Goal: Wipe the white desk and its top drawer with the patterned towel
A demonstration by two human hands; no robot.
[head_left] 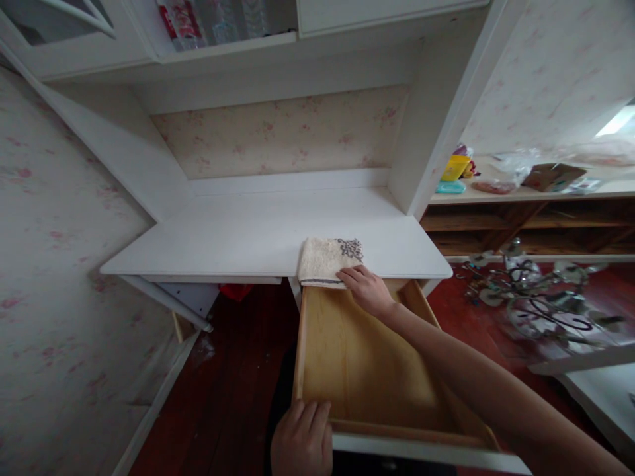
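A folded cream cloth [321, 258] with a grey pattern at one corner lies at the front edge of the white desk [238, 231]. My right hand [368, 291] has its fingers closed on the cloth's near right corner, above the back of a pulled-out wooden drawer [377, 370]. The drawer's bare wood bottom shows below my forearm. At the drawer's front left corner, my left hand [303, 439] is curled over the rim and grips it. The thumbs of both hands are mostly hidden.
Overhead, a white hutch [228, 56] holds bottles [183, 23]. To the right, a low wooden shelf [496, 221] carries a yellow container [455, 168] and plastic bags. A chandelier [546, 297] lies on the red floor. Flowered wallpaper [59, 264] covers the left wall.
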